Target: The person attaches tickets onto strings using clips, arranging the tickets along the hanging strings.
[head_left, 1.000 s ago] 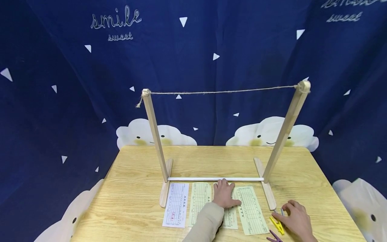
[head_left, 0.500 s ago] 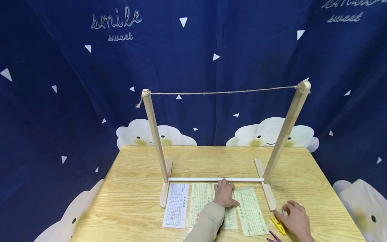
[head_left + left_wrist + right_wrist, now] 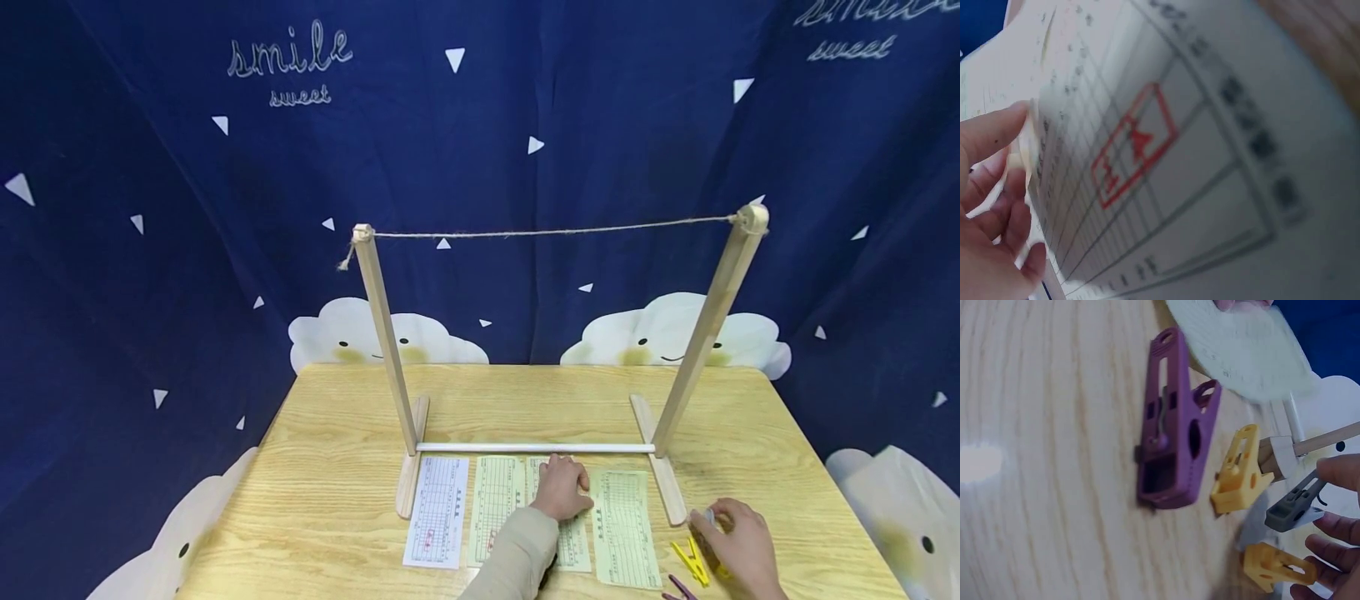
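Observation:
My left hand [image 3: 561, 487] lies over the third printed paper slip [image 3: 576, 546]. In the left wrist view its thumb and curled fingers pinch a pale slip edge, close to a red-stamped slip [image 3: 1135, 144]; which slip is pinched is unclear. The rightmost greenish slip [image 3: 627, 533] lies against that hand's thumb side. My right hand [image 3: 738, 542] pinches a grey clothespin [image 3: 1294, 503] between thumb and fingers. Below it is a yellow clothespin [image 3: 1275, 565], and another yellow clothespin [image 3: 690, 560] lies left of the hand. A purple clothespin [image 3: 1172, 431] is nearer the front edge.
A wooden stand with a left post [image 3: 386, 333] and right post [image 3: 708, 333] carries a twine line [image 3: 551, 232]. A white rod [image 3: 532, 448] joins its feet. A white slip [image 3: 437, 512] and a greenish slip [image 3: 495, 508] lie left on the wooden table [image 3: 315, 500].
The rightmost slip has turned from slanted to nearly straight. My left hand has drawn slightly toward me, fingers more curled. My right hand has lifted the grey clothespin a little.

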Available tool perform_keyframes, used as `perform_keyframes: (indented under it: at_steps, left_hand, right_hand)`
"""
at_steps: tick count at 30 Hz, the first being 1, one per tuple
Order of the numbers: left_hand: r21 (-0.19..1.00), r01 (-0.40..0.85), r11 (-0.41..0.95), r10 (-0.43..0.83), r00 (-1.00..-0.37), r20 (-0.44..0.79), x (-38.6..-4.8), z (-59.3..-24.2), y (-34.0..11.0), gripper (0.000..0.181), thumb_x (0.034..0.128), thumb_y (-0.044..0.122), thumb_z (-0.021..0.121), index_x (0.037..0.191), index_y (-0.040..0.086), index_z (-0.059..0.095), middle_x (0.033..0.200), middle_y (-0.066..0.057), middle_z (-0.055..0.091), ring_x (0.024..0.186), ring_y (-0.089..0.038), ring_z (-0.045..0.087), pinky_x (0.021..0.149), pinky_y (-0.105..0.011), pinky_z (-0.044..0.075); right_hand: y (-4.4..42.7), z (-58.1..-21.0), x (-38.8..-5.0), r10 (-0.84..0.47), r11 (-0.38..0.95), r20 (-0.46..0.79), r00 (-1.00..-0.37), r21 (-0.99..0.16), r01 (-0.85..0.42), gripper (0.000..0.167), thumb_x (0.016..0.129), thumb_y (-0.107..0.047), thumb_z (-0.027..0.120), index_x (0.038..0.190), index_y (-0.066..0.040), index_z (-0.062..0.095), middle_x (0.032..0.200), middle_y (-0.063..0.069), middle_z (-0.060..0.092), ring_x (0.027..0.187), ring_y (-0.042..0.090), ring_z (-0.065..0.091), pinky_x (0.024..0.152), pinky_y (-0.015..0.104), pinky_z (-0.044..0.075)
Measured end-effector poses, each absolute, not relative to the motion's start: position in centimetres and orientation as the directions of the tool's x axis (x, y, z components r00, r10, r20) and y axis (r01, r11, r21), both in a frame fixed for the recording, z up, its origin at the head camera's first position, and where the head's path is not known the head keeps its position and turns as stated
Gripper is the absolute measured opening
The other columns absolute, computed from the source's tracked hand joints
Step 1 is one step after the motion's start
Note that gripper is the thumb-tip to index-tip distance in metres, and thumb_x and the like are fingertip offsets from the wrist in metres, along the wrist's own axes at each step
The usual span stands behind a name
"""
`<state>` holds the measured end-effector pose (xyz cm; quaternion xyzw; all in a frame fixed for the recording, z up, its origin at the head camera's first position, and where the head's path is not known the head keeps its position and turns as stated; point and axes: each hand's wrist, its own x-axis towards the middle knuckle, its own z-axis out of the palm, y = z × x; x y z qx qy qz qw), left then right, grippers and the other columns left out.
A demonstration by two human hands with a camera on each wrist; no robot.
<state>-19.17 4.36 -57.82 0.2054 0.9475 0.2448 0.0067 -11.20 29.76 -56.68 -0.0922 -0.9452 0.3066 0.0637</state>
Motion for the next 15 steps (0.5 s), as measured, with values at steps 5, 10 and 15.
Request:
perform_keyframes:
  at_steps: [5,10,15]
  left_hand:
    - [0.536,0.411,0.738,0.408,-0.903,0.131,-19.1,-57.8,4.3,0.020,0.0721,0.014,0.075,0.067,0.017,0.056,0.056,0.014,0.039,0.061,-0.004,0.034,0.065,-0.021,0.030]
    - [0.450,0.426,0.785,0.421,-0.900,0.117,-19.3,-57.8,4.7,0.023,0.0727,0.029,0.074,0.090,0.015,0.067,0.066,0.012,0.053,0.066,-0.005,0.041,0.067,-0.021,0.035]
    - [0.276,0.445,0.852,0.461,-0.887,0.009,-19.8,-58.0,5.9,0.057,0.0706,0.054,0.068,0.118,0.023,0.059,0.088,0.006,0.064,0.075,-0.010,0.050,0.066,-0.025,0.035]
  right_hand:
    - [29.7,-56.1,-11.3,0.257,0.766,-0.036,-0.966,-0.602,0.226,0.050,0.085,-0.031,0.059,0.104,0.014,0.053,0.108,0.035,0.051,0.101,0.045,0.044,0.085,0.055,0.034]
    - [29.7,-56.0,-11.6,0.278,0.756,-0.072,-0.958,-0.598,0.265,0.054,0.086,-0.035,0.057,0.108,0.014,0.052,0.112,0.036,0.049,0.104,0.047,0.043,0.087,0.056,0.033]
    - [29.9,-56.0,-11.7,0.289,0.745,-0.121,-0.950,-0.594,0.303,0.062,0.087,-0.043,0.054,0.110,0.015,0.050,0.114,0.036,0.046,0.105,0.047,0.041,0.089,0.056,0.031]
